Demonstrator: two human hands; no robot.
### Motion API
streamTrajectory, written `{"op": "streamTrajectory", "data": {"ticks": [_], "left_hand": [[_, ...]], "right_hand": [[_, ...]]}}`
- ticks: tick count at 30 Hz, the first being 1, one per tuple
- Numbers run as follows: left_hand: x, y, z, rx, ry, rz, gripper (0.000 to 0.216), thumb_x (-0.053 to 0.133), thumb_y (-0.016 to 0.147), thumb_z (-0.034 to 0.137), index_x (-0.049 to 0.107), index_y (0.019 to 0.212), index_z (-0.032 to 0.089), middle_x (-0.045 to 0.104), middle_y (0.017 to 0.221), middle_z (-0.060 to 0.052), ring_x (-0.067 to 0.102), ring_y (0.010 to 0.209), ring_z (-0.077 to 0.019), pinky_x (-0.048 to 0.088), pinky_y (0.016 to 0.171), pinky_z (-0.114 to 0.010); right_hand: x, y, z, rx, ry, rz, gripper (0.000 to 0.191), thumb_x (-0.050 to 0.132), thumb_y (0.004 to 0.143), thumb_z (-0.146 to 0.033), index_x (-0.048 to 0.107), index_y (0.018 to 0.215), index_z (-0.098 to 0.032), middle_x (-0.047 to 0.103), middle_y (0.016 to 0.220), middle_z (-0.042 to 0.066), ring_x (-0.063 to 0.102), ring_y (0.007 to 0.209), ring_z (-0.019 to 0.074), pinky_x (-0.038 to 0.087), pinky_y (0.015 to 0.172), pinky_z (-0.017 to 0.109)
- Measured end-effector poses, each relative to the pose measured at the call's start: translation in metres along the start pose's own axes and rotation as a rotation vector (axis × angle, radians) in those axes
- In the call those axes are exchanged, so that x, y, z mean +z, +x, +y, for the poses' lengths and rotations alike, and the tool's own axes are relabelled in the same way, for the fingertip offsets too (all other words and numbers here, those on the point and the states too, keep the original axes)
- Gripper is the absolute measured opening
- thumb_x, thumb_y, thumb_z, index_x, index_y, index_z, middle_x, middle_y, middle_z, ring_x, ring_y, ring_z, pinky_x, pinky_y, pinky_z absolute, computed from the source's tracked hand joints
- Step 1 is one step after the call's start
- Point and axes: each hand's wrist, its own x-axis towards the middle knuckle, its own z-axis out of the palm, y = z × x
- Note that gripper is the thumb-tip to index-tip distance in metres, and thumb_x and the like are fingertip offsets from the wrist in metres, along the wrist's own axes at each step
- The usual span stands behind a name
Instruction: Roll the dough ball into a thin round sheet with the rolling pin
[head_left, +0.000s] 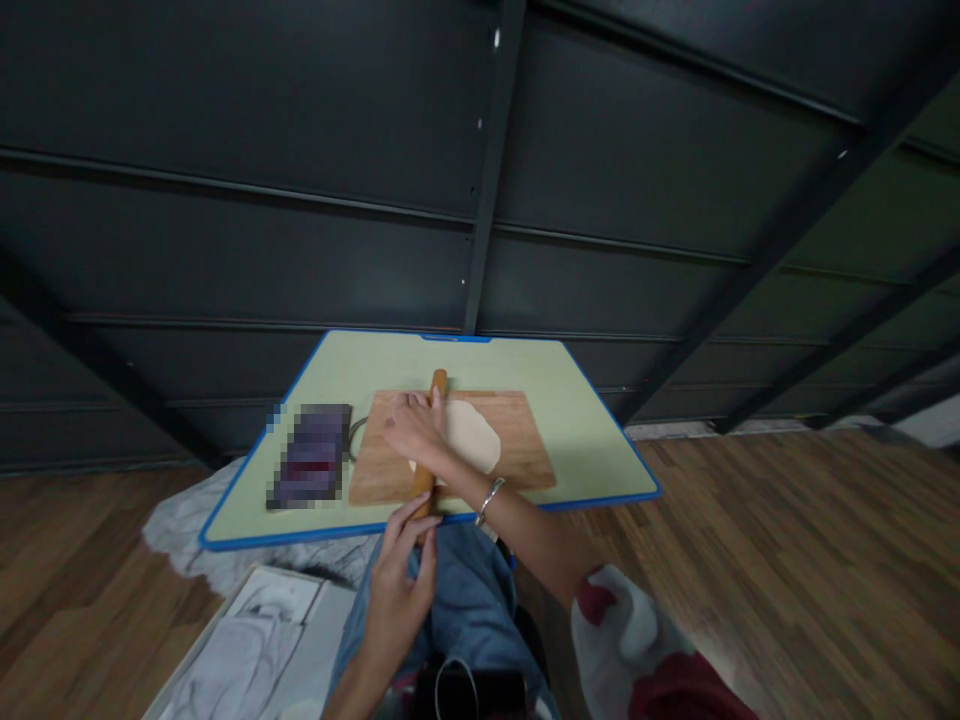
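Note:
A wooden rolling pin lies lengthwise away from me across a pale, flattened round of dough. Under the dough is a wooden cutting board. My right hand, a silver bangle on its wrist, grips the pin toward its far end and hides part of it. At the table's front edge, the fingers of my left hand close around the pin's near end. Most of the dough shows to the right of the pin, and my right forearm covers some of it.
All this rests on a small pale-green table with a blue rim. A blurred-out dark purple rectangular item lies left of the board. Below left, an open box holds white cloth. Dark panels stand behind the table.

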Motion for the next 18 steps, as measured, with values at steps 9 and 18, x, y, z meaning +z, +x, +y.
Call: {"op": "streamTrajectory", "data": {"ticks": [9, 18], "left_hand": [[-0.004, 0.008, -0.005, -0.08, -0.146, 0.147, 0.018, 0.05, 0.089, 0.025, 0.057, 0.104, 0.02, 0.06, 0.115, -0.009, 0.056, 0.111, -0.019, 0.045, 0.097, -0.038], [-0.047, 0.062, -0.03, -0.032, 0.309, -0.097, 0.033, 0.043, 0.09, 0.035, 0.053, 0.115, 0.017, 0.063, 0.113, -0.012, 0.061, 0.103, -0.0254, 0.048, 0.088, -0.037]], "right_hand": [[-0.009, -0.006, 0.004, 0.144, 0.335, 0.069, 0.029, 0.041, 0.087, -0.017, 0.057, 0.11, -0.017, 0.067, 0.111, 0.007, 0.057, 0.107, 0.0172, 0.032, 0.1, 0.031], [-0.043, -0.121, 0.032, -0.138, 0.94, 0.175, 0.025, 0.039, 0.088, -0.019, 0.06, 0.101, -0.018, 0.065, 0.103, 0.006, 0.058, 0.102, 0.0155, 0.04, 0.094, 0.03]]}}
